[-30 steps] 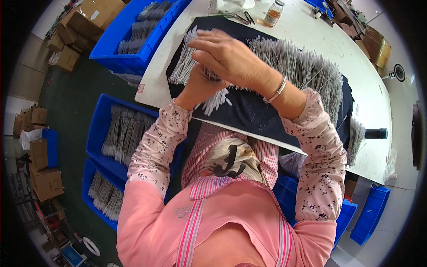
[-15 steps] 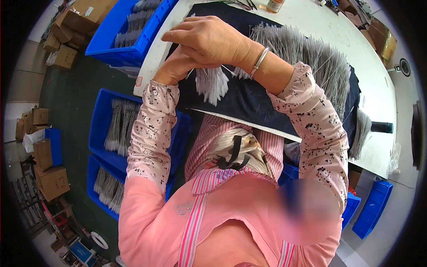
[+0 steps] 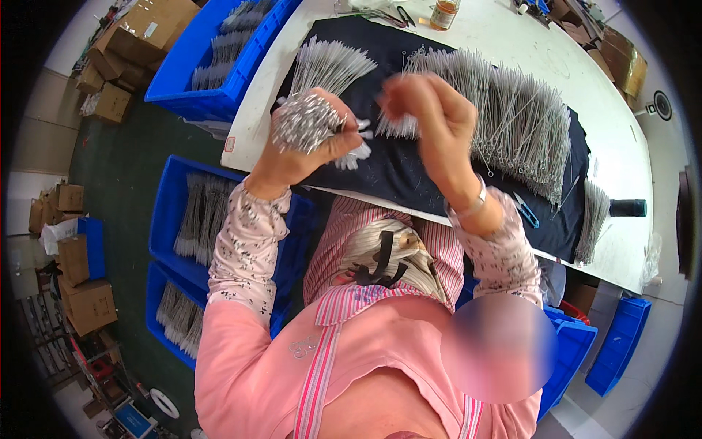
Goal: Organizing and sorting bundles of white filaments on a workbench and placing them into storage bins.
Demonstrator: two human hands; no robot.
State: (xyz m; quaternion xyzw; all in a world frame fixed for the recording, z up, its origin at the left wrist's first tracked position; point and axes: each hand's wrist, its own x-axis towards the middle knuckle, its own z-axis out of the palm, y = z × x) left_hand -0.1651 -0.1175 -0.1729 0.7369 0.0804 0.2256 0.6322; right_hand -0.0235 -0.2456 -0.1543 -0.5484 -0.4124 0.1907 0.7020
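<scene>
I see a bunch of thin grey sticks [image 3: 307, 123] above the dark cloth [image 3: 395, 167], the left hand [image 3: 291, 162] curled around it. The right hand [image 3: 439, 113] is bent and blurry nearby; I can't tell if it pinches anything. The cloth covers some white bench [image 3: 504, 38].

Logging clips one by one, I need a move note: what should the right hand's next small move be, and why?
Probably lower the right hand to the large row of thin brushes and pinch some: it is over the row's left end, blurred, with no clear load, while the left hand grips a bundle.
</scene>
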